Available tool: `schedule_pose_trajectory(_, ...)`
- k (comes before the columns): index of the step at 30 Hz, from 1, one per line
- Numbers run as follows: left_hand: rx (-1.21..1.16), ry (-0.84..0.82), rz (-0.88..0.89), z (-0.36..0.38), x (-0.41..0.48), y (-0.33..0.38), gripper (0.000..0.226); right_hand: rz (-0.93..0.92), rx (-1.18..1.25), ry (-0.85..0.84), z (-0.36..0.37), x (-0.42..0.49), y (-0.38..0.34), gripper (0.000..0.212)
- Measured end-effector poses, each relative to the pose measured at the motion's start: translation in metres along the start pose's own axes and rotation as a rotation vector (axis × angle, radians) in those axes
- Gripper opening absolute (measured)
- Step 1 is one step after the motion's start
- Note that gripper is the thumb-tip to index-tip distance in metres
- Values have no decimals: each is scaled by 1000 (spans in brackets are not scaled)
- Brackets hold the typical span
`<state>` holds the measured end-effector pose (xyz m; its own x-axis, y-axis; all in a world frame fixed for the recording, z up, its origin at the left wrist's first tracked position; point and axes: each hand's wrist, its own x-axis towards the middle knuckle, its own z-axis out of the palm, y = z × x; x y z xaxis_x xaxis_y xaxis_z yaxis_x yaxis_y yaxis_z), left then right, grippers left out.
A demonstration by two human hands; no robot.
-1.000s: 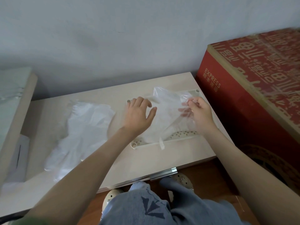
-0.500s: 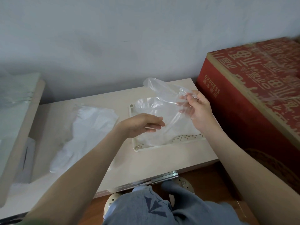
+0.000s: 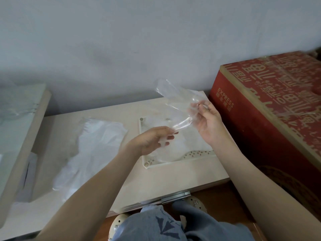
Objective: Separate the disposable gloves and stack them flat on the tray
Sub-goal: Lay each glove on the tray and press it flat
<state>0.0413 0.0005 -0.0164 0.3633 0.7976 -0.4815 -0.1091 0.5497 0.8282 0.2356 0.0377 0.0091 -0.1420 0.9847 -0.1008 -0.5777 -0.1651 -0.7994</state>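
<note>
A clear disposable glove (image 3: 175,100) hangs in the air above the cream perforated tray (image 3: 191,154). My right hand (image 3: 207,123) pinches its right end near the tray's far right corner. My left hand (image 3: 152,139) pinches its lower edge over the tray's left side. Other clear gloves (image 3: 182,150) lie flat in the tray. A heap of whitish gloves (image 3: 90,146) lies on the table to the left of the tray.
The light wooden table (image 3: 156,181) ends close to my knees. A big red cardboard box (image 3: 271,108) stands right against the table's right side. A pale board (image 3: 19,129) leans at the left edge. The grey wall runs behind.
Both hands rose from the tray, lifting one glove off it. My left hand went from lying flat on the gloves to pinching the glove's lower edge.
</note>
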Motion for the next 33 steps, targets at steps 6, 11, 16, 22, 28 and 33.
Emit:
schedule_pose_trajectory(6, -50, 181, 79, -13, -5, 3, 32, 52, -189, 144, -19, -2, 13, 19)
schedule_pose_trajectory(11, 20, 302, 100, -22, -7, 2, 44, 50, -376, 184, -33, -3, 22, 22)
schedule_pose_trajectory(16, -102, 289, 105, -32, -11, 5, 32, 65, -489, 198, -47, 0, 26, 21)
schedule_pose_trajectory(22, -248, 310, 148, -39, -21, 13, 17, 80, -669, 149, -58, 1, 27, 26)
schedule_pose_trajectory(28, -105, 578, 247, -34, -17, 15, 12, 49, -631, 129, -66, 1, 28, 29)
schedule_pose_trajectory(33, 542, 669, 495, -21, -8, 0, 12, 42, -410, 76, -63, 0, 27, 33)
